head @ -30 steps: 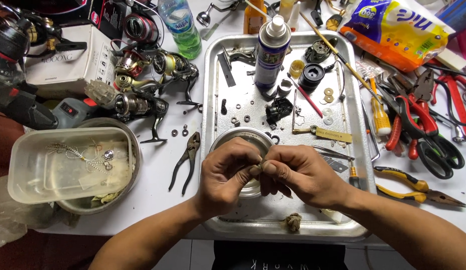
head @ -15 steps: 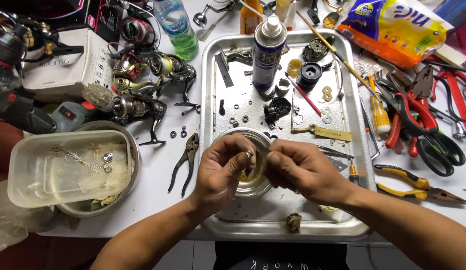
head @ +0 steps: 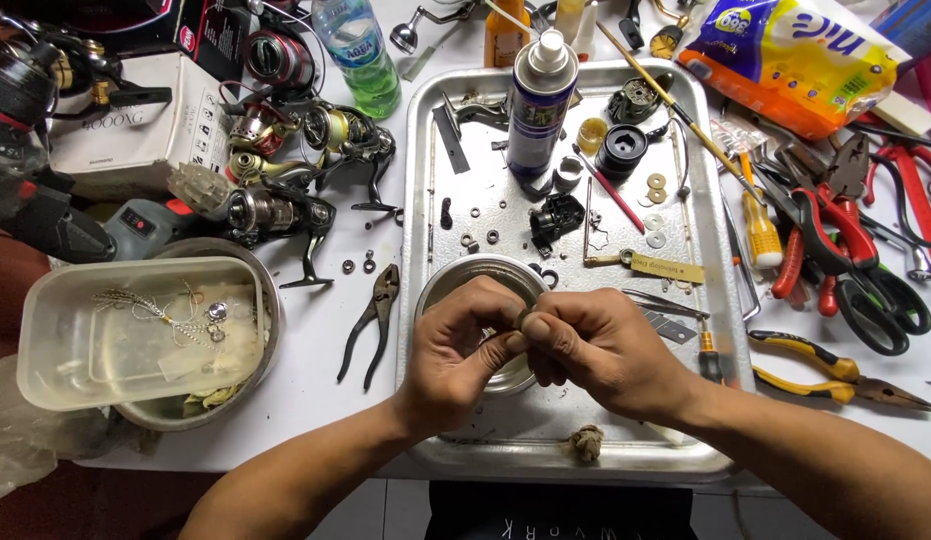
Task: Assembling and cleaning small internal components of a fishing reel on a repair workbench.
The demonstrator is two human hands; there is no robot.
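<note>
Metal, small and dull: a tiny part [head: 522,322] pinched between both sets of fingertips, held just above the round tin [head: 463,282] on the tray [head: 420,180]. Left hand [head: 450,350] clamped on it from the near side with thumb and forefinger; right hand [head: 605,350] closed on it from the other side, thumb tip pressed against the left thumb. Too small and too covered to tell what kind of part, or whether being turned, pulled or pushed.

Both wrists raised off the tray, forearms coming in from the lower edge and meeting in a shallow V, knuckles turned up toward the camera, remaining fingers curled under the palms.

Judging by the spread: well into a teardown of a fishing reel, far from reassembled. Loose washers [head: 653,212] and small rings scattered over the tray, a black spool [head: 621,150] and a black housing piece [head: 556,217] lying apart beside the spray can [head: 538,105]. Tweezers [head: 657,302] just beyond the right knuckles, a small wad of fibre [head: 586,442] at the tray's near rim. Nothing in view yet joined back together.

Off the tray, on the white surface [head: 315,330]: black pliers [head: 370,322] just to the left, several whole reels [head: 285,205] farther out, a clear tub [head: 135,335] set in a metal bowl. To the right, red-handled cutters [head: 820,235] and yellow-handled pliers [head: 835,368], well apart from the hands.
</note>
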